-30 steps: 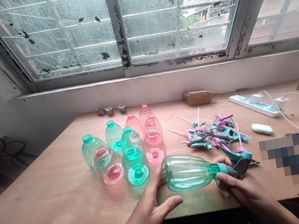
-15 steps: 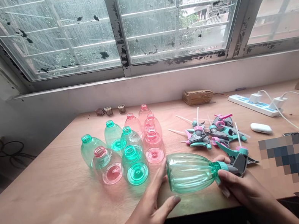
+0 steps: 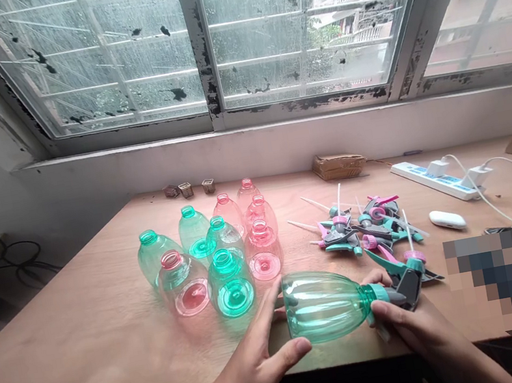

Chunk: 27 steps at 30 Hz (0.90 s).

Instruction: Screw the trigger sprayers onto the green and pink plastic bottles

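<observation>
A clear green spray bottle (image 3: pixel 325 304) lies sideways above the table's front edge, its base to the left. My right hand (image 3: pixel 407 317) is closed round the teal collar at the bottle's neck, where a grey and teal trigger head (image 3: pixel 408 283) is fitted. By the base, my left hand (image 3: pixel 268 348) has its thumb and fingers spread apart; the thumb tip overlaps the base's lower edge, and whether it presses there I cannot tell. Several open-necked green bottles (image 3: pixel 231 282) and pink bottles (image 3: pixel 263 249) stand upright to the left. Loose trigger sprayers (image 3: pixel 343 235) are heaped behind the right hand.
A white power strip (image 3: pixel 435 180) with plugs and cables lies at the right, beside a white oval case (image 3: pixel 447 219). A brown package (image 3: pixel 339 165) and small square pots (image 3: pixel 208 186) line the wall. A blurred-out patch covers the right front.
The spray bottle has shifted slightly left and down, its base coming closer to my left palm. My right hand has moved slightly along with it, still gripping the collar.
</observation>
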Tool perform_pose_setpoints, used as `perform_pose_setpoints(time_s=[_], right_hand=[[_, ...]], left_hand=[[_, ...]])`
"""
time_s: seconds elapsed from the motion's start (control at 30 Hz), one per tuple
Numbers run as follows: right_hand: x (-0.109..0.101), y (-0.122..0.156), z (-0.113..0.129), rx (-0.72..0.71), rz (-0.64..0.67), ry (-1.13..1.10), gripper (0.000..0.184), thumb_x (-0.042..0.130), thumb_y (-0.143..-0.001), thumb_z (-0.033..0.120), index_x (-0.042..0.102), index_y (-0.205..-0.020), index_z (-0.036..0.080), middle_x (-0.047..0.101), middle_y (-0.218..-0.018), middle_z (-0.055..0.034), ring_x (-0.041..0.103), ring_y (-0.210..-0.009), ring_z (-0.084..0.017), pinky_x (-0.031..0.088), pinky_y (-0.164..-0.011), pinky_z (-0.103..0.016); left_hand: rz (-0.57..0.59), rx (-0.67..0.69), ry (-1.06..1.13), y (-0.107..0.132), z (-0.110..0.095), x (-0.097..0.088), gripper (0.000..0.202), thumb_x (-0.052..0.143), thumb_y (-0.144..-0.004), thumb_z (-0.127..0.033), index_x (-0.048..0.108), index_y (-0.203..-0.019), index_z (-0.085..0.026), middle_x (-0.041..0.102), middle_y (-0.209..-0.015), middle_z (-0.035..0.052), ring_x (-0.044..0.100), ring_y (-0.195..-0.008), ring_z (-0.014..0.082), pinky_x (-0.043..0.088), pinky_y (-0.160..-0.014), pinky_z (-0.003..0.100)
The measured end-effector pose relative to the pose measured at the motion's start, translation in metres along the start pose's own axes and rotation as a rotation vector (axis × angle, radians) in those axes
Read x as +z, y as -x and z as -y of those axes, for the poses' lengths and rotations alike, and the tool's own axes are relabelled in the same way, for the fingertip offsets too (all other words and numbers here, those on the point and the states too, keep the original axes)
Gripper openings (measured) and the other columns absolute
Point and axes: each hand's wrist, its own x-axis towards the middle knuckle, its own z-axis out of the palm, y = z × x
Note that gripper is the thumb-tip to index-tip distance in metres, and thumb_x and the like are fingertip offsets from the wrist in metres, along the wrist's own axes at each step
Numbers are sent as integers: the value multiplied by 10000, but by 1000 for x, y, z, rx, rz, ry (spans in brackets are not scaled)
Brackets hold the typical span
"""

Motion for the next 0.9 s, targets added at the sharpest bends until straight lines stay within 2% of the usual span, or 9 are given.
perform_pose_setpoints(time_s=[0.1,0.2,0.3,0.4,0.5,0.57,0.63,0.73,0.9], right_hand=[[0,-2,-1,-22,-7,-49,421,832,-861,544,574,-1026,254,655,-618,43,525,-538,-158,348,-560,-275],[0,-1,0,-9,-1,-16,416,825,-862,553,588,-1015,247,677,-632,29,541,-536,-167,358,-568,-287],[1,3,2,14,2,73,427,852,-827,556,638,-996,227,698,-635,11,582,-565,-195,400,-604,-316],[3,6,4,16,-6,124,425,875,-795,553,685,-980,221,710,-676,5,597,-597,-205,435,-626,-331],[3,5,3,14,-10,114,414,869,-800,551,703,-983,219,682,-660,11,575,-586,-197,448,-616,-332],[2,4,2,10,-22,91,422,867,-802,551,694,-994,217,673,-650,12,566,-571,-190,444,-597,-325],[1,2,2,-7,-30,64,429,863,-810,551,672,-997,215,678,-657,9,560,-554,-179,422,-574,-309],[1,1,2,-20,-22,18,439,855,-820,552,637,-1008,221,680,-655,10,552,-539,-168,390,-556,-289],[3,3,4,27,-19,14,447,901,-769,523,660,-1010,234,664,-644,25,542,-544,-171,411,-557,-294]], left_hand=[[-6,2,14,2,1,2,947,736,-958,-447,171,-1703,-299,162,-1795,18,186,-1637,355,244,-1332,472],[-18,32,16,1,-1,4,929,761,-942,-384,220,-1694,-318,203,-1788,6,196,-1636,342,227,-1339,450],[-19,45,34,0,-6,3,993,796,-919,-400,189,-1700,-317,246,-1777,22,160,-1643,348,182,-1346,467],[-9,54,60,-1,-7,1,956,714,-973,-482,134,-1708,-291,212,-1783,43,112,-1649,354,142,-1347,505],[-17,39,15,0,-4,0,902,686,-987,-513,187,-1701,-279,154,-1791,30,28,-1653,350,74,-1348,515],[-35,39,-7,0,-2,1,900,723,-971,-465,210,-1694,-312,126,-1795,0,5,-1655,343,81,-1348,512],[-38,52,7,0,-1,3,899,727,-974,-397,188,-1693,-351,137,-1795,-23,44,-1657,329,132,-1348,492],[-9,59,32,-1,-2,4,887,714,-984,-356,182,-1694,-359,250,-1774,-13,153,-1648,312,184,-1345,452],[6,74,53,0,-4,2,943,702,-986,-471,108,-1705,-332,230,-1781,28,180,-1639,353,182,-1339,499]])
